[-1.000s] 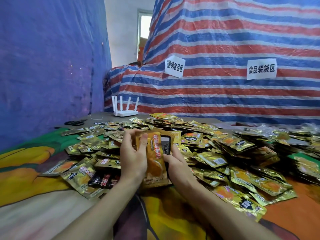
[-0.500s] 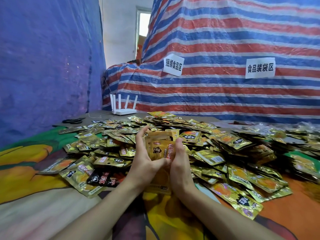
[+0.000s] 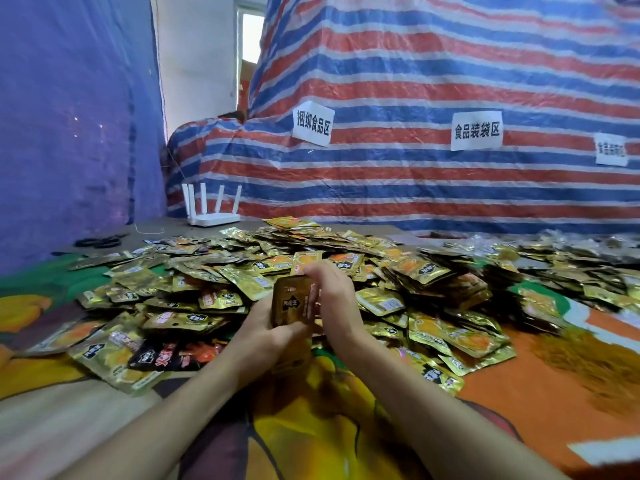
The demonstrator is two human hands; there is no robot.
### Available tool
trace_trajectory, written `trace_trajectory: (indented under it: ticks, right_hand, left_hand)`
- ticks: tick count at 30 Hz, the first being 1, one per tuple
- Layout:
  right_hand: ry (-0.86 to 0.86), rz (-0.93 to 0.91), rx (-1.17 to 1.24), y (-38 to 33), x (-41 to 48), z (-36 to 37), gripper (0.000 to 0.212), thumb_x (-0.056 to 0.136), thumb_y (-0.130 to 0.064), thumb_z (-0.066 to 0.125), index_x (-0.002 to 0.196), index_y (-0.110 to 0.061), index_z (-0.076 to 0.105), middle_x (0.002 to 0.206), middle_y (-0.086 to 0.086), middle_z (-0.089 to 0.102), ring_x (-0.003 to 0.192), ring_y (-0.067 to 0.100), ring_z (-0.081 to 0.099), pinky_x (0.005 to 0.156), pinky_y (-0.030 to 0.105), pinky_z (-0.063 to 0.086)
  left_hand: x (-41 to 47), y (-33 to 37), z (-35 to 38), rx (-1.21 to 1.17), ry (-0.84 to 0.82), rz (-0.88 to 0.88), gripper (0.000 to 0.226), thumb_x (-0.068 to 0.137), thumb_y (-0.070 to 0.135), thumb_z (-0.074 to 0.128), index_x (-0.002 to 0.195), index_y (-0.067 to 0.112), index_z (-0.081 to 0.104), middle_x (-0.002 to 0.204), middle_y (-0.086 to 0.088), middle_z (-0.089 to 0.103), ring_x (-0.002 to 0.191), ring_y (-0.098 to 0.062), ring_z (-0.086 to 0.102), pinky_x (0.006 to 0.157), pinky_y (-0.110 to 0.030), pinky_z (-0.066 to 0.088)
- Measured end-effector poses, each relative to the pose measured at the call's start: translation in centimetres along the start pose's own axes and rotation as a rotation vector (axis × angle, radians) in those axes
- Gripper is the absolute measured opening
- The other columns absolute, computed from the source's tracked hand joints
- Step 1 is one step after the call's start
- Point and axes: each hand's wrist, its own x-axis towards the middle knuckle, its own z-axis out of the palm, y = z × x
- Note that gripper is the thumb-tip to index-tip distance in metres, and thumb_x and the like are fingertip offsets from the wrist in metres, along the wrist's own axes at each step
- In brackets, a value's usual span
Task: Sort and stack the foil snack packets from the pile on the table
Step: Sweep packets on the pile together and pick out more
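Over the near middle of the tabletop (image 3: 162, 226): we hold a small stack (image 3: 291, 303) of foil packets upright between both hands, its brown front packet facing us.
Left hand (image 3: 272, 337): we grip the stack from below and from the left, with the thumb curled across the bottom of the front packet. The stack's lower edge is hidden behind this hand.
Right hand (image 3: 335, 296): we clamp the stack's right side, with the fingers curled over its top edge.
Pile (image 3: 363, 261): loose gold packets lie in a heap across the middle of the tabletop, from just behind our hands to the far edge and out towards the right edge. Many overlap, and most show orange print.
Black packet (image 3: 157, 356): it lies flat among gold ones at the near left fringe of the pile, well left of our left wrist.
Cloth (image 3: 554, 393): a bright printed sheet in orange, yellow and green covers the near part of the tabletop, under the pile.
Router (image 3: 212, 218): white, with its aerials up, it stands at the far left corner.
Scissors (image 3: 98, 241): dark, they lie flat near the left edge, apart from the pile.
Tarp (image 3: 433, 81): it hangs behind the far edge in red, white and blue stripes, with white paper signs (image 3: 477, 130) on it.
Blue sheet (image 3: 69, 116): it hangs along the left edge.
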Motion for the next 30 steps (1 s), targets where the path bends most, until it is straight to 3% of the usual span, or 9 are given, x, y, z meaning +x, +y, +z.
trace_trajectory:
  ticks: [5,8,11,15,17,20,23,25,30]
  right_hand:
    - [0.009,-0.033,-0.513,-0.3,-1.5,-5.6,0.03,0.094,-0.046,0.054,0.1,-0.019,0.066,0.094,-0.01,0.066,0.088,0.005,0.062,0.071,0.016,0.045]
    - [0.137,-0.028,-0.93,-1.3,-2.1,-11.6,0.016,0.091,-0.028,0.059,0.101,-0.021,0.069,0.099,-0.005,0.07,0.091,0.017,0.065,0.079,0.034,0.054]
    - [0.215,0.147,-1.362,-3.0,-2.6,-18.0,0.024,0.085,-0.015,0.056,0.104,-0.021,0.069,0.103,0.002,0.07,0.097,0.029,0.065,0.08,0.037,0.052]
    - [0.181,0.366,-1.738,-3.7,-3.8,-25.0,0.006,0.083,-0.008,0.054,0.083,-0.014,0.054,0.086,0.005,0.058,0.091,0.03,0.064,0.063,0.032,0.046]
    - [0.157,0.426,-1.833,-3.3,-4.5,-27.0,0.003,0.088,-0.01,0.053,0.091,-0.012,0.053,0.082,0.003,0.054,0.085,0.028,0.062,0.057,0.03,0.042]
    - [0.208,0.416,-1.841,-2.7,-4.8,-28.3,0.028,0.09,-0.012,0.057,0.119,-0.012,0.058,0.072,-0.003,0.048,0.074,0.026,0.057,0.058,0.031,0.043]
    - [0.249,0.339,-1.814,-2.8,-4.5,-28.0,0.01,0.085,-0.003,0.056,0.089,-0.012,0.059,0.071,0.001,0.054,0.071,0.026,0.06,0.056,0.03,0.046]
    - [0.274,0.325,-1.807,-2.8,-4.3,-27.8,0.015,0.084,-0.001,0.056,0.076,-0.014,0.055,0.073,0.004,0.057,0.07,0.028,0.061,0.054,0.03,0.044]
    - [0.271,0.355,-1.78,-3.3,-3.4,-27.7,0.011,0.08,-0.009,0.062,0.078,-0.016,0.071,0.076,0.002,0.066,0.07,0.022,0.06,0.052,0.025,0.039]
  left_hand:
    - [-0.6,0.2,0.1,0.112,-0.025,0.039,0.034,0.085,0.016,0.077,0.112,0.003,0.06,0.092,-0.015,0.071,0.081,-0.028,0.071,0.068,-0.039,0.06]
    - [-1.0,0.3,0.8,0.224,-0.068,0.108,0.047,0.08,0.028,0.076,0.116,0.008,0.054,0.098,-0.022,0.067,0.088,-0.033,0.068,0.075,-0.04,0.059]
    - [-0.9,0.4,1.0,0.311,-0.096,0.131,0.047,0.08,0.036,0.077,0.114,0.016,0.05,0.1,-0.019,0.066,0.091,-0.033,0.066,0.081,-0.051,0.054]
    - [-0.5,0.3,0.5,0.262,-0.058,0.114,0.039,0.081,0.024,0.078,0.111,0.023,0.053,0.097,-0.011,0.07,0.088,-0.022,0.069,0.074,-0.028,0.058]
    - [-0.2,0.2,0.3,0.223,-0.026,0.111,0.035,0.084,0.005,0.074,0.11,0.014,0.053,0.095,-0.017,0.069,0.087,-0.028,0.069,0.073,-0.029,0.057]
    - [-0.1,0.2,0.1,0.24,-0.021,0.11,0.034,0.085,-0.003,0.072,0.109,0.012,0.054,0.095,-0.021,0.068,0.087,-0.031,0.068,0.078,-0.041,0.056]
    - [-0.2,0.2,0.2,0.243,-0.02,0.111,0.035,0.085,-0.002,0.072,0.108,0.018,0.054,0.095,-0.02,0.068,0.085,-0.029,0.067,0.078,-0.041,0.055]
    - [-0.2,0.2,0.1,0.24,-0.026,0.109,0.035,0.084,0.002,0.076,0.108,0.017,0.054,0.094,-0.019,0.068,0.085,-0.03,0.068,0.08,-0.046,0.055]
    - [-0.2,0.2,-0.1,0.231,-0.034,0.097,0.044,0.071,0.026,0.072,0.111,0.016,0.056,0.089,-0.015,0.07,0.082,-0.027,0.071,0.078,-0.049,0.057]
